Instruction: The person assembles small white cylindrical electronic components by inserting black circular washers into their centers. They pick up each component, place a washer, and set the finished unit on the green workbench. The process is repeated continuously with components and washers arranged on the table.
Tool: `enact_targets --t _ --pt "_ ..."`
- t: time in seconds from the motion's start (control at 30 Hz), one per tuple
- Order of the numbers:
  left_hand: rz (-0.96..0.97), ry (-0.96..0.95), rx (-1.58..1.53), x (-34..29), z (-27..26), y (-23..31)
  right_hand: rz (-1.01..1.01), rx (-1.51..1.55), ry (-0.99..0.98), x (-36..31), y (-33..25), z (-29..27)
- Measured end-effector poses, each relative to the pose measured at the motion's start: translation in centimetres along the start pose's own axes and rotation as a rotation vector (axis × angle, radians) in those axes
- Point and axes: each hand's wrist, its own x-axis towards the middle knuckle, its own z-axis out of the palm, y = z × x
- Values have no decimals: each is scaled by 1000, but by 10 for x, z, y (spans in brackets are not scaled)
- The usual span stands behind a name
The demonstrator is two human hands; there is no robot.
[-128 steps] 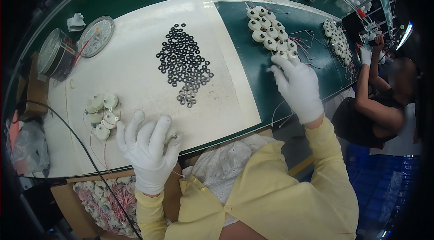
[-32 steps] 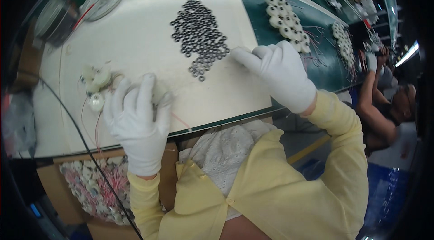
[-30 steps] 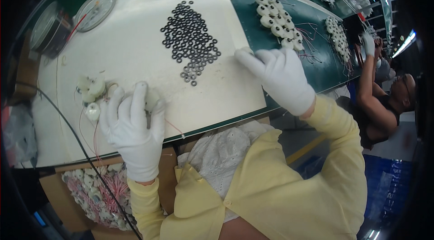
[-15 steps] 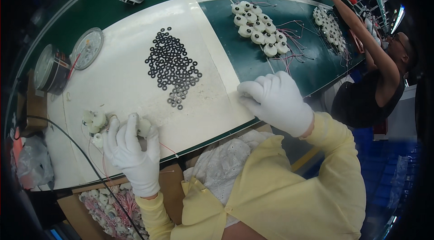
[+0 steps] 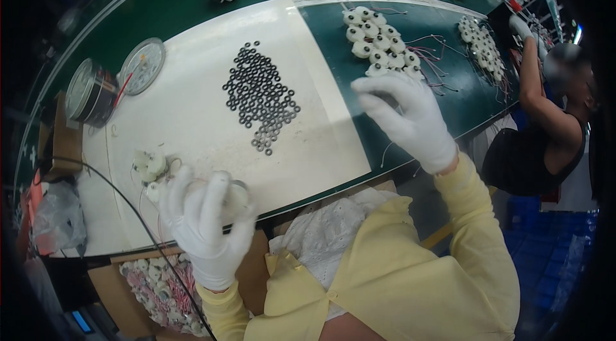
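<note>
My left hand (image 5: pixel 208 228), in a white glove, is low over the near left of the white work surface. Its fingers are curled around a round white part (image 5: pixel 236 198), blurred by motion. Left of that hand lie more whitish parts (image 5: pixel 151 166) with thin wires. My right hand (image 5: pixel 414 119), gloved too, hovers at the near edge of a cluster of round white wired parts (image 5: pixel 378 39) with black centres. Its thumb and fingers are curved with a gap between them, and I see nothing held there. A thin pale wire (image 5: pixel 385 153) shows beneath it.
Many black rings (image 5: pixel 256 90) are spread mid-surface. A tub (image 5: pixel 93 94) and a round clear lid (image 5: pixel 142 66) stand at the left. A cardboard box (image 5: pixel 119 286) of wired parts is below. A black cable (image 5: pixel 125 222) crosses the left. A co-worker (image 5: pixel 539 129) works at right.
My right hand has moved outward toward the white part cluster, its pinch opening. My left hand with the round part has shifted slightly right. The whole view has shifted a little.
</note>
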Motion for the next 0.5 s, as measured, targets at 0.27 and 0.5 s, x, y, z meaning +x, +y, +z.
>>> enact_targets --t 0.27,0.5 --pt "77 -62 -285 41 -5 55 636 1251 -389 -46 -34 101" --pt "-168 29 94 13 -15 -33 561 1546 -435 -34 0 59"
